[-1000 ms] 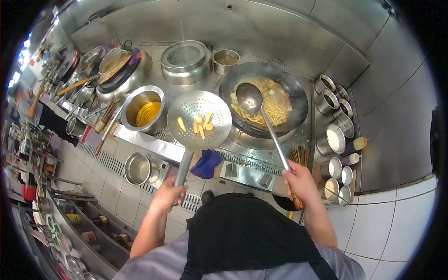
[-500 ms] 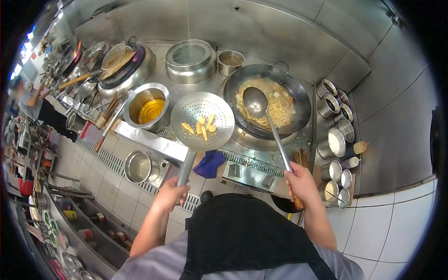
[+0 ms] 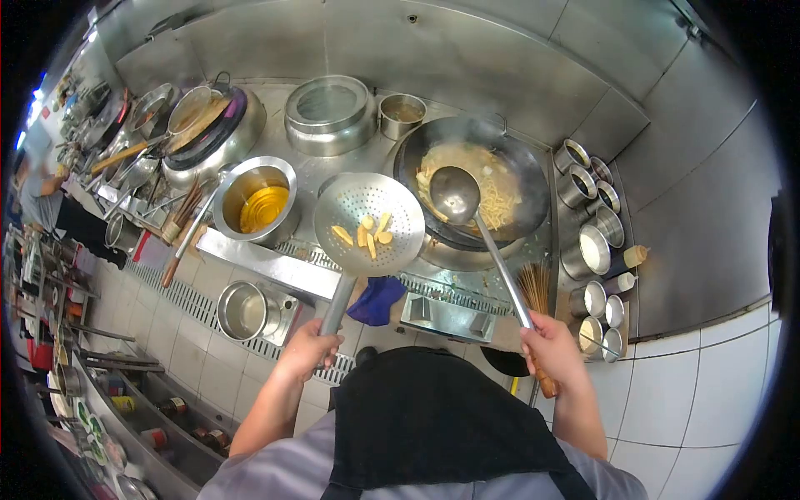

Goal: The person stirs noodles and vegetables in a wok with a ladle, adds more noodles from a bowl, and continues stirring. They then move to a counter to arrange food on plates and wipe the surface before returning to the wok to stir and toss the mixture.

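My left hand (image 3: 312, 350) is closed round the grey handle of a perforated strainer (image 3: 367, 193), held level between the oil pot and the wok. Several yellow pieces (image 3: 367, 237) lie in its dish; their kind I cannot make out. A long steel ladle (image 3: 456, 197) with a wooden grip end is in my right hand (image 3: 553, 348), fingers wrapped round the lower handle. The ladle's bowl sits over the left part of a black wok (image 3: 533, 162), where steaming noodles (image 3: 500, 204) lie in pale broth.
A steel pot of yellow oil (image 3: 265, 208) stands left of the strainer, with a lidded steel pot (image 3: 331, 115) behind. Seasoning tins (image 3: 592, 250) line the right side beside a bamboo brush (image 3: 533, 287). A blue cloth (image 3: 377, 302) hangs at the front edge. Another person (image 3: 46, 200) stands far left.
The strainer has shifted slightly right and toward me, closer to the wok. My right hand has drawn back and a little right along with the ladle's handle. The view has turned slightly.
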